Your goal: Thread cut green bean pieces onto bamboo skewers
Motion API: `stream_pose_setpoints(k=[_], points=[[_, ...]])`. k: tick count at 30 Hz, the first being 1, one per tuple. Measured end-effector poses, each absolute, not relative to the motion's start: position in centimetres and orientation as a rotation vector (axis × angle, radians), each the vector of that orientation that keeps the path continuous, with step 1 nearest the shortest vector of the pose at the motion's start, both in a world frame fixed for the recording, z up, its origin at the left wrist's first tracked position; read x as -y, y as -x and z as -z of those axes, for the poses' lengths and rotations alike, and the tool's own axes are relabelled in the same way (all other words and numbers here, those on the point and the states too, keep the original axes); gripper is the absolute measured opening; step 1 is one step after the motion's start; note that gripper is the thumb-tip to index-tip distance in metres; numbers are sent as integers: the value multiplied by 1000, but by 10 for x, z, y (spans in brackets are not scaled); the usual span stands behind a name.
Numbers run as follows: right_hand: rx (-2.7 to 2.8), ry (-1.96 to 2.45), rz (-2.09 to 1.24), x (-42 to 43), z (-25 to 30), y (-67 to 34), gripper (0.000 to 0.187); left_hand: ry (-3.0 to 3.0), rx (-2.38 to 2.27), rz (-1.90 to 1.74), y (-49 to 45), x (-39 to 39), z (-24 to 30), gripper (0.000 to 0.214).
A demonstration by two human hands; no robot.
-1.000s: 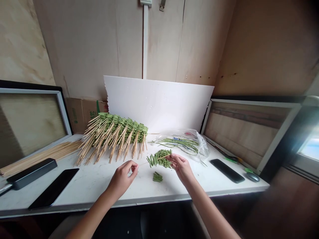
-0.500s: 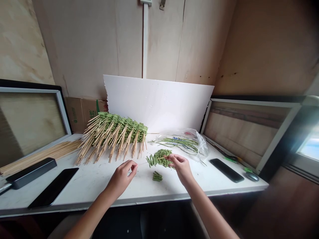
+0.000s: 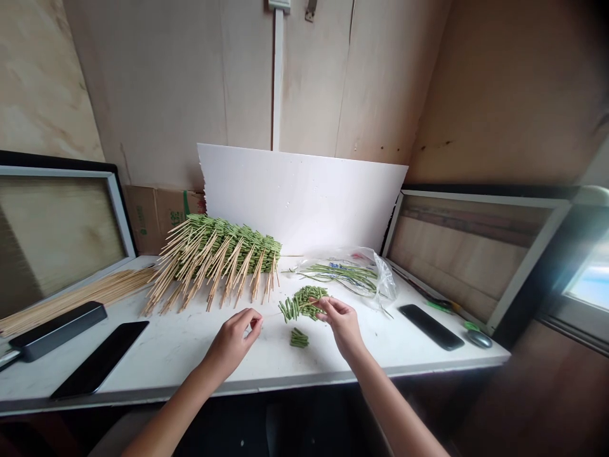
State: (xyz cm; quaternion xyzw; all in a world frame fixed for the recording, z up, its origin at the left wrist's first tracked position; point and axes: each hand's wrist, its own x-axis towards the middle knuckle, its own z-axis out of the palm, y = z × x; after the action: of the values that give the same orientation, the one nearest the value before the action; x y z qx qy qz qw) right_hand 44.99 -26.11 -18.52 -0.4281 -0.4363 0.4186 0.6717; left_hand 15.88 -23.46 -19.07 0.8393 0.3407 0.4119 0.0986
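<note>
The left hand point(image 3: 233, 339) is pinched shut on what seems to be a thin skewer point(image 3: 271, 313), faint against the table point(image 3: 190, 355). Its tip runs toward the cut green beans point(image 3: 299, 303). The right hand point(image 3: 341, 324) closes thumb and forefinger on pieces at the heap's edge nearest them. Pushed off-centre, the point could split a piece or prick a fingertip.

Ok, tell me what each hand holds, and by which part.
Left hand pinches a skewer at its left end. Right hand pinches a bean piece at the pile; which part cannot be told.
</note>
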Motion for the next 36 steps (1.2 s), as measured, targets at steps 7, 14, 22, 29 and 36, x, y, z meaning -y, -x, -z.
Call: stream_pose_setpoints(k=[7,14,22,29,36], points=[[1039,992,-930,265,186,-431,32,-2488,-938,-1215,-172,245,195,17],[1062,1006,-959,266,185,-423,38,-2425,-1031,-1350,-172,242,196,16],[1695,1327,-513,263,199,-440,34,-2297,-1102,-1404,-160,225,201,16],[1969,1537,-246,272,199,-434,10,-2312,-1118,-1406,-157,222,201,16],[1869,1478,-248,267,201,-434,11,-2333,-1099,-1374,-158,224,202,16]])
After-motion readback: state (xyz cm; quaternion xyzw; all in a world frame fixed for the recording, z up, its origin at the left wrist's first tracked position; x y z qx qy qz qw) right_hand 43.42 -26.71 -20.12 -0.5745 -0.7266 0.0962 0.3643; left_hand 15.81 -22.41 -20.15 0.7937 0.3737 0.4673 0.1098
